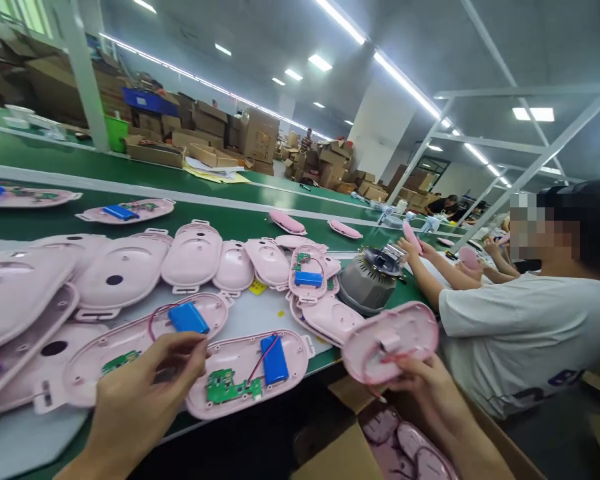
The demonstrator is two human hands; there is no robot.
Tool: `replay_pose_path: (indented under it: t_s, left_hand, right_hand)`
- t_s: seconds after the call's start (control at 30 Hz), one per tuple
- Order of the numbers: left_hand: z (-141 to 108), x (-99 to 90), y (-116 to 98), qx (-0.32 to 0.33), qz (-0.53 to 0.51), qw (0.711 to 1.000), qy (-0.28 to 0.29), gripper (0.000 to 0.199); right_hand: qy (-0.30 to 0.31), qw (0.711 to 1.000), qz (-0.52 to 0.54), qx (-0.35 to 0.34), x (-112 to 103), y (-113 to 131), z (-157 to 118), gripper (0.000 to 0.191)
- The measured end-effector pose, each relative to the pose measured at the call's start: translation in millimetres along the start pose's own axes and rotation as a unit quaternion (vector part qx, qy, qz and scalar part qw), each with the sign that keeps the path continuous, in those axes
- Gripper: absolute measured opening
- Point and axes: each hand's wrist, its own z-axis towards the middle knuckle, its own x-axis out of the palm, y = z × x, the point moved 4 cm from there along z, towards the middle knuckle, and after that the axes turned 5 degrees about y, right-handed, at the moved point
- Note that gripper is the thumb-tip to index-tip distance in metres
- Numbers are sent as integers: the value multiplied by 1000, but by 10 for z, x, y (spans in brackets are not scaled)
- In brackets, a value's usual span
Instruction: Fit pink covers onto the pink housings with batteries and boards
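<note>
At the near right, the right hand point(433, 383) gripped a pink cover point(415, 327) by its lower edge, above an open cardboard box point(337, 457) containing pink parts point(420, 443). At the near left, the left hand point(140, 390) had its fingers curled, thumb and index tips close together; whether they gripped anything could not be determined. Between the hands, a pink housing point(240, 353) lay on the green bench point(240, 230), its circuit board point(225, 387) left of its blue pack point(275, 360). Farther right sat a grey unit point(367, 283).
</note>
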Motion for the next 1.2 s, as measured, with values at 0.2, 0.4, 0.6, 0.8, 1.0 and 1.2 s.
replay_pose_path:
  t_s: [0.2, 0.4, 0.6, 0.8, 1.0, 1.2]
  left_hand:
    - [-134, -36, -164, 15, -92, 996, 2, 12]
    - [-218, -50, -121, -29, -134, 988, -69, 10]
    - [-227, 37, -66, -105, -346, 931, -42, 22]
    - [-167, 141, -40, -171, -424, 889, 37, 38]
    - [-104, 153, -75, -170, -405, 894, 85, 39]
    - [-27, 141, -113, -147, -291, 943, 74, 40]
  right_hand:
    - [184, 982, 44, 6, 1911, -282, -23, 60]
    - [221, 973, 62, 29, 2250, -531, -181, 56]
    - [263, 963, 25, 60, 2180, -509, -123, 58]
    - [272, 960, -66, 14, 2004, -327, 11, 68]
    - [183, 836, -356, -376, 2128, 283, 101, 54]
    - [322, 661, -562, -379, 2762, 255, 77, 14]
